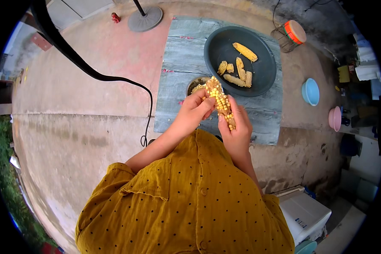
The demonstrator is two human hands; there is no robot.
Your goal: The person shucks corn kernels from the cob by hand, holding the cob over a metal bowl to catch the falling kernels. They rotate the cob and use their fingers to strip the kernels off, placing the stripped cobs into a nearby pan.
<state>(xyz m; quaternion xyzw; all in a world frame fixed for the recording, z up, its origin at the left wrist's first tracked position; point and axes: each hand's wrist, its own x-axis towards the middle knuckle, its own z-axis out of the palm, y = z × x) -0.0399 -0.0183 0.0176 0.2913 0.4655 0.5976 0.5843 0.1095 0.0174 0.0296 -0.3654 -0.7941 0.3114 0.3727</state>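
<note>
A partly stripped corn cob (220, 101) is held at a slant between both hands, with yellow kernels left in patches and bare cob showing. My right hand (238, 123) grips its lower end. Fingers and thumb of my left hand (199, 106) press on its left side near the upper half. Just beyond my left hand stands a metal bowl (188, 88) with loose kernels (198, 88) in it, partly hidden by the hand and cob. Farther back, a large dark plastic basin (263, 81) contains one fuller corn cob (245, 52) and several cob pieces (240, 68).
Bowl and basin rest on a low table with a blue-grey wood-pattern top (184, 47). A black cable (127, 79) hangs across the left. On the concrete floor are a round stand base (145, 19), a drum-like orange object (294, 32), a blue basin (310, 92) and a white box (301, 212).
</note>
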